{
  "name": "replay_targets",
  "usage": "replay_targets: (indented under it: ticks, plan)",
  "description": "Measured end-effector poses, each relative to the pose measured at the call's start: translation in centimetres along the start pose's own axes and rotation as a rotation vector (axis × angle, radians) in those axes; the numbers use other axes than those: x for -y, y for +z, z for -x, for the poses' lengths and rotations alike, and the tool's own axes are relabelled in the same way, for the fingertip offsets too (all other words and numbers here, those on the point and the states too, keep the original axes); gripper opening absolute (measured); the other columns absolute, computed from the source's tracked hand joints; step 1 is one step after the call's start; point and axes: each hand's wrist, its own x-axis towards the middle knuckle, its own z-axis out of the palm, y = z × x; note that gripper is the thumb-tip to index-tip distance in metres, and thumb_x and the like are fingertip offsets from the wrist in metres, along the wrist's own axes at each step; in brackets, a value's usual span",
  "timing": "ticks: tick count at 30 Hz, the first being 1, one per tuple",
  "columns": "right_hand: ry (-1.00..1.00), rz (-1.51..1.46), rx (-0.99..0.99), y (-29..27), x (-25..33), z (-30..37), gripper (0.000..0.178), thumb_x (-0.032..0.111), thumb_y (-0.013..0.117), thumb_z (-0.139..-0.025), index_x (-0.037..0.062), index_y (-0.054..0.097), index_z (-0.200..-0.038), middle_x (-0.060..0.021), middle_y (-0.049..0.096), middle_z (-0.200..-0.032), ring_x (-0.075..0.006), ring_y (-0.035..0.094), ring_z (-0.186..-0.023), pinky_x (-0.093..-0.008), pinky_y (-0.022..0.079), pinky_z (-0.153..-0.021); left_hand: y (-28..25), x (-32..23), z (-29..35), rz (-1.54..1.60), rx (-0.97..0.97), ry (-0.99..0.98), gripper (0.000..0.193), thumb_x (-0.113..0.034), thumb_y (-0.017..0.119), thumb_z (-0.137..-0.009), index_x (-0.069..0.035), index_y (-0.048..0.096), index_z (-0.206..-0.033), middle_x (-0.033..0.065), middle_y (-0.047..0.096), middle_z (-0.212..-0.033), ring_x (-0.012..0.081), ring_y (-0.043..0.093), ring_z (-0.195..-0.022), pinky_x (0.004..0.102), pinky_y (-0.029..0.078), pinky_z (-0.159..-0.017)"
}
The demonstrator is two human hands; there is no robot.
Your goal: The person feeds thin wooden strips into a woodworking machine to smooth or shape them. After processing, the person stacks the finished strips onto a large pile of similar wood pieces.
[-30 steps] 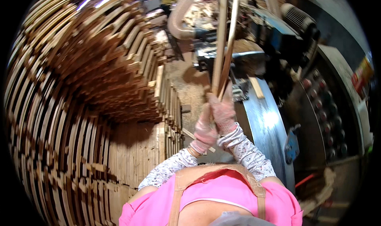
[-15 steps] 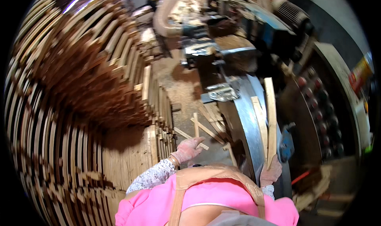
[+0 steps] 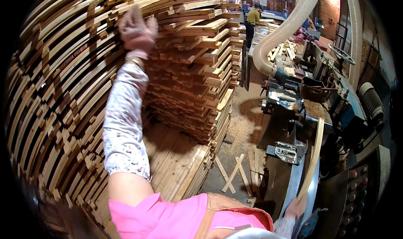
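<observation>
My left hand (image 3: 137,31), in a pale pinkish glove and blurred by motion, is raised in front of the tall stack of wooden strips (image 3: 191,44). Its fingers look apart, with nothing visible between them. Low on the right, my gloved right hand (image 3: 296,207) grips the near end of a long wooden strip (image 3: 315,155). This strip lies along the metal machine bed (image 3: 292,184), its far end at the sawdust-covered part of the machine. Whether a second strip lies against it I cannot tell.
Stacked strips curve around my left side. Several loose offcuts (image 3: 237,174) lie on the floor between stack and machine. A metal guide block (image 3: 287,152) sits beside the bed, a button panel (image 3: 352,197) at right. A ribbed hose (image 3: 287,29) hangs ahead; another person (image 3: 252,20) stands far off.
My left hand has risen from beside my waist up to the stack, and the view has swung left. The strip in my right hand now reaches further along the bed.
</observation>
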Motion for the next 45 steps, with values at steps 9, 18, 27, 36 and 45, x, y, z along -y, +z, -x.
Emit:
replay_targets:
  ticks: [9,18,27,36,45]
  plan:
    - [0.249,0.384,0.372,-16.8,-1.1,17.0,0.058,0.040,0.057,-0.100,0.0054,0.058,-0.147,-0.0285,0.068,-0.128,-0.0514,0.063,-0.117,-0.0567,0.047,-0.107,7.1,7.9,-11.9,-0.689,1.081,-0.173,0.051,-0.012,0.059,-0.099,-0.021,0.057,-0.149,0.0142,0.062,-0.150,0.0323,0.060,-0.139,0.0523,0.049,-0.111]
    - [-0.019,0.333,0.021,-3.6,-0.5,-0.8,0.046,0.019,0.073,-0.087,0.0029,0.066,-0.129,-0.0227,0.069,-0.117,-0.0430,0.064,-0.111,-0.0516,0.050,-0.099,-2.4,6.7,-10.0,-0.518,0.901,-0.066,0.052,-0.022,0.065,-0.100,-0.025,0.055,-0.151,0.0140,0.067,-0.141,0.0376,0.067,-0.124,0.0510,0.056,-0.103]
    - [0.114,0.005,0.241,4.4,4.9,-12.7,0.053,0.018,0.074,-0.091,0.0080,0.063,-0.142,-0.0180,0.070,-0.126,-0.0387,0.064,-0.118,-0.0495,0.051,-0.101,-16.6,-10.1,6.6,1.081,0.294,-0.605,0.058,-0.007,0.056,-0.100,0.003,0.045,-0.157,0.0174,0.062,-0.145,0.0191,0.069,-0.116,0.0282,0.061,-0.095]
    - [0.121,-1.193,0.146,-11.4,26.8,-5.8,0.092,0.020,0.079,-0.091,0.0022,0.029,-0.166,-0.0255,0.042,-0.163,-0.0305,0.042,-0.151,-0.0365,0.036,-0.124,-31.8,-50.5,25.0,2.389,1.279,-1.169,0.060,-0.024,0.066,-0.098,0.000,0.051,-0.150,0.0183,0.066,-0.137,0.0314,0.065,-0.124,0.0409,0.053,-0.109]
    - [0.305,0.212,0.383,-19.1,-2.0,15.7,0.071,0.019,0.079,-0.084,0.0102,0.053,-0.149,-0.0208,0.069,-0.121,-0.0442,0.064,-0.114,-0.0572,0.050,-0.094,-33.9,-47.7,29.9,1.583,1.758,0.172,0.057,-0.020,0.065,-0.093,-0.006,0.055,-0.147,0.0225,0.068,-0.134,0.0393,0.064,-0.126,0.0447,0.051,-0.109]
